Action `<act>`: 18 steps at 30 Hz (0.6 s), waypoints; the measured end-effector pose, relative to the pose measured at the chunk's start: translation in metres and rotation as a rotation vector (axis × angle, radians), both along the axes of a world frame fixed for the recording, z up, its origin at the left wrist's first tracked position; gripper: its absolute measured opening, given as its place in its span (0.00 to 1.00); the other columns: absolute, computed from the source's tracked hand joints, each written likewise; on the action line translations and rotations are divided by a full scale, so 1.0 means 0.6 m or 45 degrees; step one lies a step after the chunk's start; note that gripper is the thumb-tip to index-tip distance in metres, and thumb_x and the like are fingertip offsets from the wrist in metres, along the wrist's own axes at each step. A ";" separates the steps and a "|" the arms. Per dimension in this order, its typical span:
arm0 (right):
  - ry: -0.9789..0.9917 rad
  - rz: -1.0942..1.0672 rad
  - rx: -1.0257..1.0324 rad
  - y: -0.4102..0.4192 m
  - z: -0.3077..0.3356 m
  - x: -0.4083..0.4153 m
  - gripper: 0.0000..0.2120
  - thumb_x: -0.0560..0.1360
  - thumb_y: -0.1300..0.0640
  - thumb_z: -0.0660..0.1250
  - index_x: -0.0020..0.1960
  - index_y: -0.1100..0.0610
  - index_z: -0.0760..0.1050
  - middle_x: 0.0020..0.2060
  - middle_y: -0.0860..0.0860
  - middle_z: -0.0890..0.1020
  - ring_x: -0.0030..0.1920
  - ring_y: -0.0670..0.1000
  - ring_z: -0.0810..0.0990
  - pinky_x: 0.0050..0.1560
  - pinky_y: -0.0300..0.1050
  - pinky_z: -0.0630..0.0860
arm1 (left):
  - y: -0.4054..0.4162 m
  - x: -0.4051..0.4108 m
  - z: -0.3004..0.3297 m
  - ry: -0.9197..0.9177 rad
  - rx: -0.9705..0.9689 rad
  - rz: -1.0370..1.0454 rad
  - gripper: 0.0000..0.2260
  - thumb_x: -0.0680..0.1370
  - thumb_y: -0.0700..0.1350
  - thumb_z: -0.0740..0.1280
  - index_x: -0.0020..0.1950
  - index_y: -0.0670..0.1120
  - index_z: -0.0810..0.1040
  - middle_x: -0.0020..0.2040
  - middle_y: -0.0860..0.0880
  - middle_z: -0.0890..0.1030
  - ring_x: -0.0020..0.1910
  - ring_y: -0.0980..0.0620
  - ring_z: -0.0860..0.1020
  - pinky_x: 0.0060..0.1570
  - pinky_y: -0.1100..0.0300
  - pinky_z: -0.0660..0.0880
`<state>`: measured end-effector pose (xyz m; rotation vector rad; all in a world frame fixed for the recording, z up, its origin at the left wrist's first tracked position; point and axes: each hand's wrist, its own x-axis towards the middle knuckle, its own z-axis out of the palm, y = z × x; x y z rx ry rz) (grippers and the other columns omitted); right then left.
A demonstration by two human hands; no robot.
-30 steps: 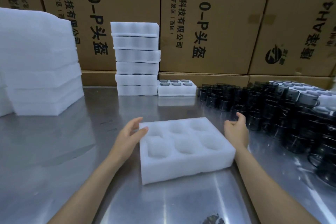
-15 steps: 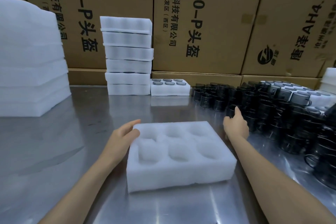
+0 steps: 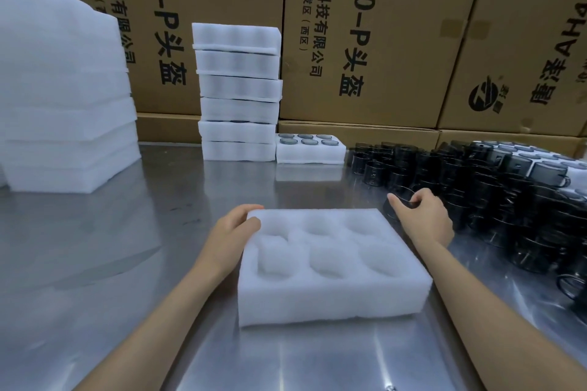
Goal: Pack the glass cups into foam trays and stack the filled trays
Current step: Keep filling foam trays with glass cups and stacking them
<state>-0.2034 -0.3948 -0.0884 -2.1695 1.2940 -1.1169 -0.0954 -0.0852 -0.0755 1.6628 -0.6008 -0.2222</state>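
Now: steel table (image 3: 120, 263); empty six-pocket foam tray (image 3: 330, 282) at centre. Dark glass cups (image 3: 495, 197) crowd 2 o'clock. Left hand (image 3: 233, 233) rests on tray's 9 o'clock edge, fingers straight. Right hand (image 3: 424, 216) curls round nearest cup (image 3: 401, 200). Judgement: lift straight, clear neighbours, seat upright.
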 end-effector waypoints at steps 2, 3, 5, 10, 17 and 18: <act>-0.004 0.031 0.025 0.000 0.000 -0.001 0.17 0.72 0.37 0.65 0.41 0.51 0.69 0.48 0.50 0.72 0.38 0.54 0.73 0.39 0.45 0.67 | 0.000 0.001 0.000 -0.011 0.010 0.008 0.14 0.66 0.49 0.61 0.49 0.53 0.79 0.48 0.56 0.82 0.48 0.56 0.79 0.45 0.60 0.74; 0.002 0.055 0.051 -0.002 -0.001 -0.003 0.15 0.73 0.39 0.65 0.41 0.50 0.70 0.50 0.49 0.71 0.39 0.53 0.73 0.41 0.46 0.67 | -0.001 0.001 0.000 -0.013 0.018 0.015 0.14 0.66 0.49 0.61 0.49 0.53 0.80 0.47 0.56 0.82 0.48 0.56 0.79 0.46 0.59 0.75; 0.006 0.136 0.088 -0.006 -0.003 -0.005 0.09 0.74 0.43 0.64 0.45 0.48 0.71 0.53 0.48 0.73 0.42 0.51 0.73 0.42 0.45 0.67 | -0.001 0.003 -0.001 -0.019 0.040 0.014 0.14 0.66 0.50 0.60 0.48 0.53 0.80 0.47 0.56 0.82 0.48 0.55 0.79 0.48 0.57 0.75; -0.011 0.346 0.183 0.007 -0.001 -0.004 0.30 0.73 0.44 0.66 0.71 0.49 0.60 0.66 0.50 0.71 0.60 0.54 0.73 0.51 0.51 0.73 | -0.001 0.006 -0.004 -0.027 0.057 -0.006 0.13 0.67 0.50 0.60 0.48 0.53 0.79 0.46 0.57 0.82 0.47 0.55 0.79 0.45 0.58 0.74; 0.142 0.309 0.056 0.018 -0.004 0.004 0.28 0.69 0.39 0.69 0.65 0.47 0.66 0.62 0.52 0.68 0.60 0.54 0.68 0.47 0.49 0.71 | 0.001 0.003 -0.003 -0.006 0.025 -0.043 0.10 0.70 0.48 0.62 0.48 0.52 0.79 0.46 0.58 0.82 0.42 0.61 0.79 0.40 0.64 0.72; 0.077 0.316 0.094 0.018 -0.002 0.003 0.26 0.70 0.43 0.69 0.64 0.47 0.67 0.62 0.52 0.68 0.57 0.53 0.70 0.47 0.48 0.71 | 0.001 0.004 -0.003 -0.004 0.026 -0.046 0.10 0.70 0.48 0.61 0.48 0.52 0.79 0.46 0.57 0.82 0.43 0.61 0.79 0.40 0.64 0.72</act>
